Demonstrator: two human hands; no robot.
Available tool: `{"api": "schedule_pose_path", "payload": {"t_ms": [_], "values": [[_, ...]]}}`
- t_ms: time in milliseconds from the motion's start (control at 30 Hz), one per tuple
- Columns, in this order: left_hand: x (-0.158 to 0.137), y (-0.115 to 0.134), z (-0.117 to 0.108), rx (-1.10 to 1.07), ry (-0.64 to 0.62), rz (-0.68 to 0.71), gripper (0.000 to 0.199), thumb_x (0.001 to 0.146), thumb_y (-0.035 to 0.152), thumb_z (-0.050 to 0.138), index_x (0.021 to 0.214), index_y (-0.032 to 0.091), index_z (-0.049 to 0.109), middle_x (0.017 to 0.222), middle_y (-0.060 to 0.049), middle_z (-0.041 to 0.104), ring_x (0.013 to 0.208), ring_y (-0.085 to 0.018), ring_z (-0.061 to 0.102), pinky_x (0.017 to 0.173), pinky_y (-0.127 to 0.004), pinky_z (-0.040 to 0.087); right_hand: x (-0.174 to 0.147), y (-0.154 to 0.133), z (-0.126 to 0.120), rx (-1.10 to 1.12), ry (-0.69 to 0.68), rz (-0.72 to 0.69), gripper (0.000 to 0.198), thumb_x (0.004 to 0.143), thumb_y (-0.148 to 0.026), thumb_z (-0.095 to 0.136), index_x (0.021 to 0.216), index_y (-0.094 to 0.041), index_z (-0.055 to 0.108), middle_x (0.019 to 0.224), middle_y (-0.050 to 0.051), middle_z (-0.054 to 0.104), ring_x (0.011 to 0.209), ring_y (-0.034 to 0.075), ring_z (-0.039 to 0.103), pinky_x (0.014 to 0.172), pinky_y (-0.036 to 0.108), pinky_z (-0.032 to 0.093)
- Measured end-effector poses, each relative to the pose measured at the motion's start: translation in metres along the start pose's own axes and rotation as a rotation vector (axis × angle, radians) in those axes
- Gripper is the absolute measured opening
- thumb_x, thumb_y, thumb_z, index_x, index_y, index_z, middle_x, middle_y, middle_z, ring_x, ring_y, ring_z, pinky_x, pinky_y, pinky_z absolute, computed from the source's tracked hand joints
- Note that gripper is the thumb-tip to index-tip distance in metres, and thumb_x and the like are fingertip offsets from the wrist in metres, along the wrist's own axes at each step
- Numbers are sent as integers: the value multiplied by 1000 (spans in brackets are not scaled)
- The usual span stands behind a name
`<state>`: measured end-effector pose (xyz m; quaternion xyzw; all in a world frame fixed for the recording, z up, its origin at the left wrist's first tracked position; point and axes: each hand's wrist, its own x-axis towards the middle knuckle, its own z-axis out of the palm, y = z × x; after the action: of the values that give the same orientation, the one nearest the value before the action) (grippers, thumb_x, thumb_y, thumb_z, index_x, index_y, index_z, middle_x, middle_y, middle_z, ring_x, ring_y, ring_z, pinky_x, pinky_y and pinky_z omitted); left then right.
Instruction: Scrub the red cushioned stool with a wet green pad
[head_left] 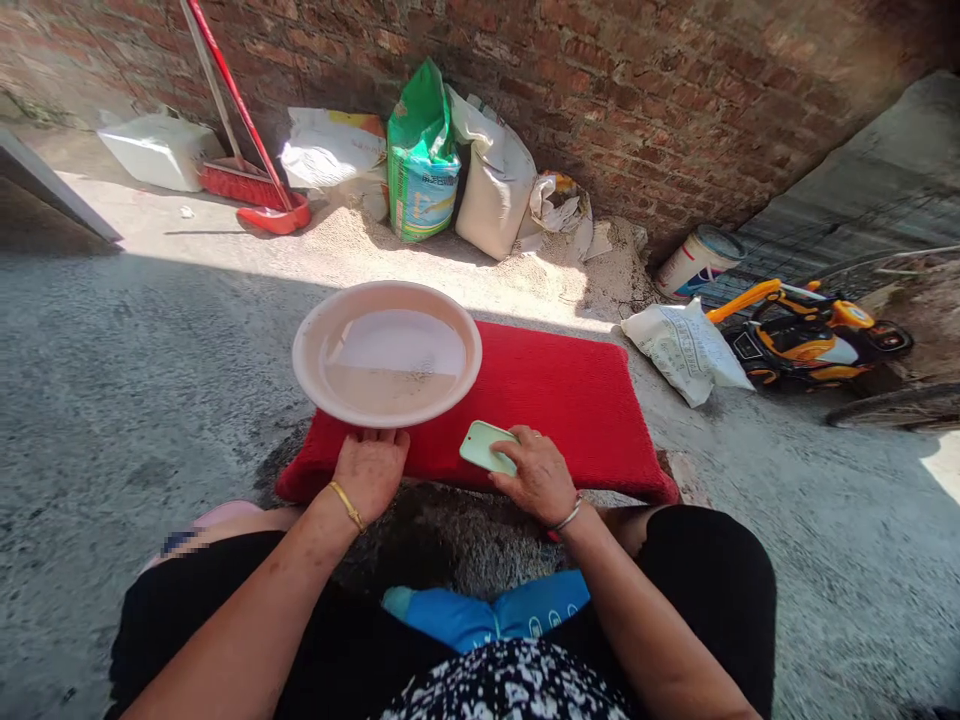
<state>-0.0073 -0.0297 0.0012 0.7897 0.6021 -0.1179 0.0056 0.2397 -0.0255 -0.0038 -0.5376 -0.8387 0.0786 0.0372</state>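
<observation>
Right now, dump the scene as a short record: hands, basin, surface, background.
left hand: at the near rim of the pale pink basin, fingertips partly hidden
right hand: on the right end of the pale green case; firmness of grip unclear
basin contents: water
surface: red cloth, basin on its left part
background: broom, red dustpan, green sack, brick wall

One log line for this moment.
left hand: at near edge of basin | right hand: holding pale green item | basin: on red cloth
</observation>
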Motion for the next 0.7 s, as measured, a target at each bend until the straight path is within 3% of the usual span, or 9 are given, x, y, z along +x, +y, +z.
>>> {"api": "schedule_pose_path", "payload": {"t_ms": [67, 167, 333, 433, 500, 600, 700], "values": [[0, 1, -2, 2, 2, 2, 32, 83, 9, 41, 106, 10, 63, 109, -20, 61, 99, -33, 58, 72, -44, 48, 8, -1, 3, 29, -19, -23, 35, 78, -38, 65, 111, -27, 64, 114, 8, 57, 102, 22, 52, 89, 34, 41], [-2, 1, -3, 1, -4, 0, 32, 83, 9, 41, 107, 10, 64, 109, -20, 61, 99, -34, 58, 73, -43, 48, -7, 37, -5, 28, -48, 88, 35, 78, -36, 64, 112, -26, 64, 112, 7, 57, 100, 21, 55, 87, 32, 42], [-6, -1, -3, -27, -15, 3, 38, 83, 8, 40, 115, 10, 60, 113, -19, 60, 102, -33, 57, 73, -44, 48, -69, 128, -36, -192, -95, 565, 37, 80, -41, 59, 112, -25, 67, 109, 9, 60, 96, 24, 59, 82, 35, 45], [-7, -3, -1, -53, -24, 4, 41, 84, 7, 39, 119, 10, 58, 114, -19, 60, 102, -33, 56, 73, -45, 48, -88, 145, -49, -344, -85, 748, 37, 78, -43, 59, 108, -25, 69, 105, 12, 61, 94, 28, 60, 79, 39, 46], [-8, -4, 0, -68, -24, 2, 41, 83, 7, 40, 120, 11, 57, 115, -19, 59, 103, -33, 56, 73, -46, 48, -83, 131, -50, -333, -29, 663, 36, 79, -41, 58, 108, -23, 69, 105, 12, 61, 95, 27, 59, 81, 38, 45], [-7, -5, 3, -95, -7, -4, 40, 81, 7, 43, 117, 14, 59, 114, -18, 60, 103, -34, 56, 73, -46, 47, -56, 81, -37, -158, 31, 338, 35, 82, -39, 57, 112, -23, 66, 112, 11, 58, 98, 24, 56, 87, 36, 43], [-4, -5, 6, -116, 13, -11, 33, 80, 11, 47, 109, 16, 62, 111, -17, 60, 102, -33, 56, 73, -45, 48, -26, 29, -16, 18, -12, 90, 35, 79, -39, 63, 112, -27, 64, 116, 8, 56, 102, 22, 53, 89, 34, 41]]}}
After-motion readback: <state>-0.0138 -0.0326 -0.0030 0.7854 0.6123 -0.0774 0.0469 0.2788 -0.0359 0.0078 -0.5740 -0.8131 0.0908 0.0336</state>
